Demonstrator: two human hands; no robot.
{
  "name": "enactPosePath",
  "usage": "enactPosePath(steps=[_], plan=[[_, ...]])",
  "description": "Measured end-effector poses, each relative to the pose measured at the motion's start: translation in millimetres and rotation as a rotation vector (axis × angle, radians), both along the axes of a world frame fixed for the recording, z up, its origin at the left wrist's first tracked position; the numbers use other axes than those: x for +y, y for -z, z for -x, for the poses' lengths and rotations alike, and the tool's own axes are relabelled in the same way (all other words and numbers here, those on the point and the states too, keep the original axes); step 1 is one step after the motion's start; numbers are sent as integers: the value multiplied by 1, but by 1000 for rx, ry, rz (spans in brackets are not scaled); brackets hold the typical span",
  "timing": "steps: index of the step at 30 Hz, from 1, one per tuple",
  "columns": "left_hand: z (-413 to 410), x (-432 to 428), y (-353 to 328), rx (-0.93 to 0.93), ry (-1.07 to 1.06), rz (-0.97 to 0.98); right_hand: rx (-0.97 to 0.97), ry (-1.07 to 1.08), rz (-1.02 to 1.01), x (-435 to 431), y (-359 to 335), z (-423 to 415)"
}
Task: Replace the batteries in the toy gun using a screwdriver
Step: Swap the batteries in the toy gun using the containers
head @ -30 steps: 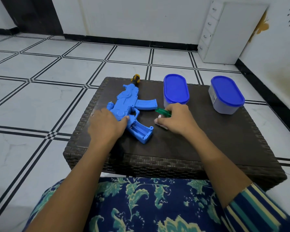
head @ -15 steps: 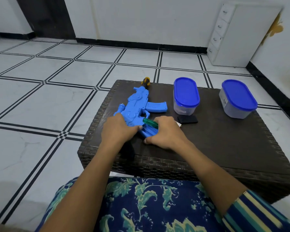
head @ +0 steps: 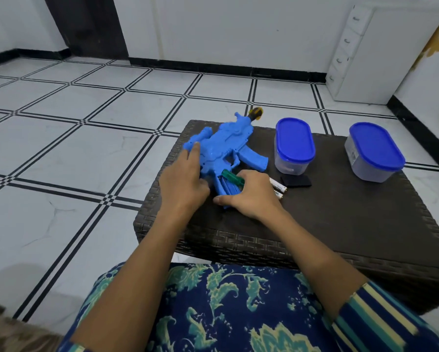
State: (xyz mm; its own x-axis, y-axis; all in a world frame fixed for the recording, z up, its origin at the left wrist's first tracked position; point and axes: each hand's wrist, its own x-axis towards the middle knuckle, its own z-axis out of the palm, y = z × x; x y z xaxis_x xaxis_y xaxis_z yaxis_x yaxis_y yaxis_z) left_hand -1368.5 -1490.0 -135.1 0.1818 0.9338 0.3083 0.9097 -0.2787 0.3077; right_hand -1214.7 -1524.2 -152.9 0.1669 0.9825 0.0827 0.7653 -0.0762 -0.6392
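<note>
We seem to be at the grip compartment: our left hand (head: 185, 179) lies flat, steadying the toy gun (head: 226, 151) beside the near tub (head: 293, 146); our right hand (head: 251, 194) closes around the green-handled screwdriver (head: 232, 177). Next, its tip must find the screw.

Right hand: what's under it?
The right hand covers a green screwdriver laid over the toy gun grip. Two batteries poke out beside it; the screwdriver's tip is hidden.
</note>
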Motion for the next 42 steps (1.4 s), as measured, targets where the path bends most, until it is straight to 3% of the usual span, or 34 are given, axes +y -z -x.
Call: enactPosePath(steps=[6, 15, 19, 28, 35, 42], plan=[[-2, -4, -9, -51, 126, -396, 69, -51, -62, 1, -1, 1], [-4, -2, -7, -188, 53, -293, 168, 7, -165, 3, -2, -11], [-7, -6, -6, -202, 64, -333, 237, 15, -200, 1, -7, -7], [-15, -14, -4, -246, 87, -317, 113, 61, -171, 3, 17, 9], [-14, -15, -9, -401, 165, -384, 234, 44, -195, 4, 21, 12], [-14, -14, -28, -294, 175, -476, 276, 53, -191, 2, 19, 13]])
